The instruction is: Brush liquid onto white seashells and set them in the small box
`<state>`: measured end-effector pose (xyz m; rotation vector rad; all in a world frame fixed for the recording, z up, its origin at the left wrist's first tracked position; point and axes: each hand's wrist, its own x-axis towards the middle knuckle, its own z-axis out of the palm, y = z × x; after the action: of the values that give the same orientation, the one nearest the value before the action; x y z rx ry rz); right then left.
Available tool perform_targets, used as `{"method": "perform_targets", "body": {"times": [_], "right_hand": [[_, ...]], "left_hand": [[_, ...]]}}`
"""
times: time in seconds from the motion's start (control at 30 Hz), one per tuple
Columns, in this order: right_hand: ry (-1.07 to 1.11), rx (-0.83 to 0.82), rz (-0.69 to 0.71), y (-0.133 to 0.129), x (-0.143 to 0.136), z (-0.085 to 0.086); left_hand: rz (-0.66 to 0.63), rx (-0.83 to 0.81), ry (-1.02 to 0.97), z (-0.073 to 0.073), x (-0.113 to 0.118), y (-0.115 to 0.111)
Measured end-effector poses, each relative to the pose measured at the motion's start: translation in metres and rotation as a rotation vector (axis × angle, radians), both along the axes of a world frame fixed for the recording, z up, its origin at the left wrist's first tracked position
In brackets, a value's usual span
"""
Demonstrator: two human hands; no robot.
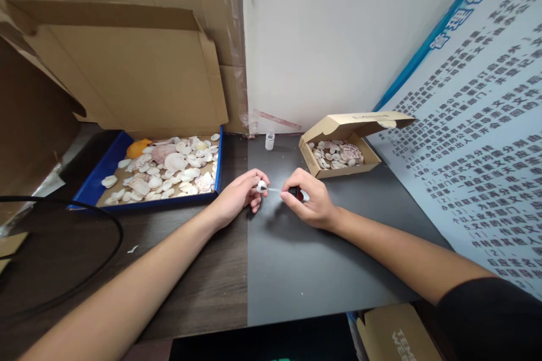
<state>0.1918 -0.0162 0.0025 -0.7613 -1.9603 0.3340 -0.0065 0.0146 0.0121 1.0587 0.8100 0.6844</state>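
Near the middle of the view, my left hand [244, 192] pinches a small white shell [261, 185] that has a dark spot on it. Just to the right, my right hand [308, 198] is closed on a black-capped applicator [293, 191]. A thin pale stem [274, 189] reaches left from my right fingertips to the shell or very close beside it. Both hands are above the dark grey mat [322, 271]. Behind them stands a small clear bottle [270, 140] with a label.
A blue-edged tray [219, 161] of shells lies at the left, its cardboard lid [131, 76] raised behind. A smaller open carton [311, 161] of shells stands back right. A black cable [121, 231] loops at the left. Walls and a printed sheet [478, 141] bound the table.
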Motion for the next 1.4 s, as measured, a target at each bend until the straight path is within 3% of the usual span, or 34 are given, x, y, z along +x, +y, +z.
{"method": "perform_targets", "body": {"times": [0.1, 0.3, 0.47, 0.67, 0.87, 1.03, 1.2, 1.4], "right_hand": [[-0.014, -0.002, -0.032, 0.0008, -0.0008, -0.0012], [-0.055, -0.021, 0.069, -0.0006, -0.0010, -0.0001], [-0.025, -0.008, 0.003, 0.0007, -0.0008, -0.0009], [-0.072, -0.016, 0.078, -0.0004, -0.0014, 0.0004], [-0.034, -0.006, -0.015, -0.0006, -0.0010, 0.0013], [-0.068, -0.018, 0.050, -0.0010, -0.0011, 0.0010], [-0.030, -0.017, -0.016, 0.0001, -0.0008, -0.0005], [-0.057, -0.023, 0.027, -0.0005, -0.0007, 0.0001]], "left_hand": [[-0.004, 0.006, -0.008, -0.0001, 0.0000, 0.0001], [-0.001, 0.007, -0.005, -0.0008, -0.0003, 0.0006], [-0.010, 0.009, -0.004, -0.0020, -0.0011, 0.0005], [-0.001, -0.003, -0.009, -0.0008, -0.0003, 0.0005], [-0.012, 0.003, -0.006, -0.0009, -0.0005, 0.0013], [-0.014, 0.021, -0.008, -0.0028, -0.0003, 0.0013], [-0.015, 0.013, -0.016, -0.0012, -0.0004, 0.0000], [0.020, 0.009, -0.011, -0.0003, 0.0003, -0.0013]]}}
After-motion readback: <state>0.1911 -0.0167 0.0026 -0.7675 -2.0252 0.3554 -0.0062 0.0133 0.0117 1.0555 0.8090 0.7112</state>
